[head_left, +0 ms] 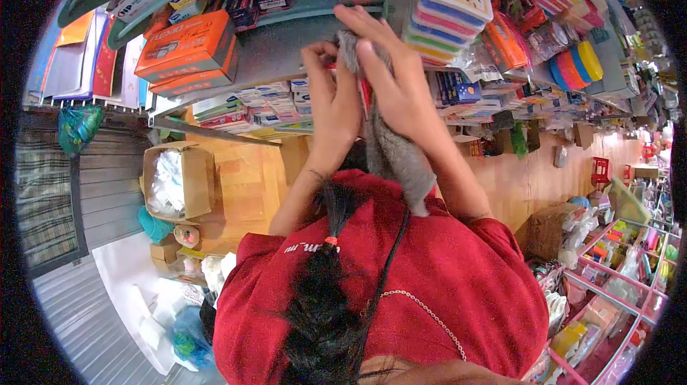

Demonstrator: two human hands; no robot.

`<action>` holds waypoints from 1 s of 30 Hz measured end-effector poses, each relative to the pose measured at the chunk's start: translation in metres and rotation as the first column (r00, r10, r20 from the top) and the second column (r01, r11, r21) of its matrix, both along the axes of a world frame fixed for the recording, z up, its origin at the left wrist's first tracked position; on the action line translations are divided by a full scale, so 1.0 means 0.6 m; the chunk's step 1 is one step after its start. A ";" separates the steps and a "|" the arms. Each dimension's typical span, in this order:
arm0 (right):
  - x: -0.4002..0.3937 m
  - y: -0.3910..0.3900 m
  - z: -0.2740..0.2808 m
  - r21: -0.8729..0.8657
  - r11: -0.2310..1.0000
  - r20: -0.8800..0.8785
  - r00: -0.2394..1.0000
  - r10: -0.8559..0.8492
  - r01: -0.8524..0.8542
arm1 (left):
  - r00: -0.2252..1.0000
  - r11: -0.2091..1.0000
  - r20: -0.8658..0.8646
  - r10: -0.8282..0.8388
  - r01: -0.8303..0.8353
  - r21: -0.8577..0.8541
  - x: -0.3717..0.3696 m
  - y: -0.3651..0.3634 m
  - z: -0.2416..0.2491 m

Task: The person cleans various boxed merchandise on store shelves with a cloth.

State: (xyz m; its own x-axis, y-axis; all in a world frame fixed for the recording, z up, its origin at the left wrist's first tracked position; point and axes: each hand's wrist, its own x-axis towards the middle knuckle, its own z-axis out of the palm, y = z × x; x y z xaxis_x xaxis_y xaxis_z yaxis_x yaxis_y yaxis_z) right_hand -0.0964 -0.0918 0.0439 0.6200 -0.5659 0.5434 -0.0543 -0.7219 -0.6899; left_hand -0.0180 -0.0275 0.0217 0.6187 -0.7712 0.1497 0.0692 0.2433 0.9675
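My left hand (pixel 336 102) is raised at the shelf edge, its fingers bent around a thin red item (pixel 366 91) that is mostly hidden between my hands. Close beside it, my right hand (pixel 401 88) presses a grey cloth (pixel 402 159) against that item, with its fingers fairly straight and close together. The cloth's upper end shows between the fingers, and its lower part hangs down in front of my red shirt (pixel 444 263).
Orange boxes (pixel 182 49) stand on the shelf at left, with stacked colorful plastic cases (pixel 447 16) to the right. Small packets fill the lower shelf. A cardboard box (pixel 199 181) sits on the floor at left; a pink-edged divided display (pixel 608 285) stands at lower right.
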 end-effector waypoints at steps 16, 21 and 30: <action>-0.120 0.023 0.025 -0.030 0.973 0.042 0.973 -0.227 0.228 | 0.966 0.957 0.188 -0.177 0.213 -0.197 -0.093 -0.017 0.011; -0.172 0.039 0.010 0.005 0.906 0.090 0.903 -0.421 0.422 | 0.887 0.910 0.304 -0.348 0.397 -0.119 -0.123 -0.041 -0.003; -0.306 0.050 -0.009 0.563 0.711 0.423 0.592 -0.686 0.421 | 0.823 0.854 0.367 -0.434 0.505 -0.124 -0.209 -0.084 -0.002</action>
